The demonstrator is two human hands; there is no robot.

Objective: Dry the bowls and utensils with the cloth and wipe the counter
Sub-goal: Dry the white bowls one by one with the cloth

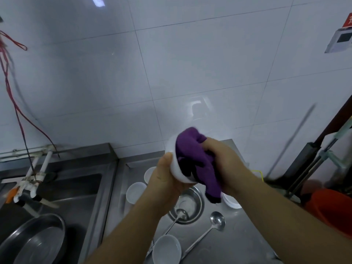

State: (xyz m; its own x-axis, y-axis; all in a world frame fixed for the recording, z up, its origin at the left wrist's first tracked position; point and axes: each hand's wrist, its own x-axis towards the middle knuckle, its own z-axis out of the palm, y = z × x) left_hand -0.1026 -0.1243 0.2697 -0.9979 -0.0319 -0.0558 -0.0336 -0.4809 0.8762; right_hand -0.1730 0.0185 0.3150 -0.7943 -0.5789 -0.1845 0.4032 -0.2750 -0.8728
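Nearest the camera, a white bowl [166,248] sits on the steel counter [238,241] beside a ladle [217,221]. Above, the left hand [167,180] grips a tilted white bowl [176,168]; the right hand [226,164] clutches the purple cloth [196,161] pressed into it

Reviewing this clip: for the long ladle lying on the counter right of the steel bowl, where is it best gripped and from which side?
Probably mid-handle, from above. The ladle lies flat on the counter, its round scoop toward the wall and its thin handle running diagonally toward the person. The handle's middle lies apart from the white bowl and steel bowl, so fingers can pinch across it.
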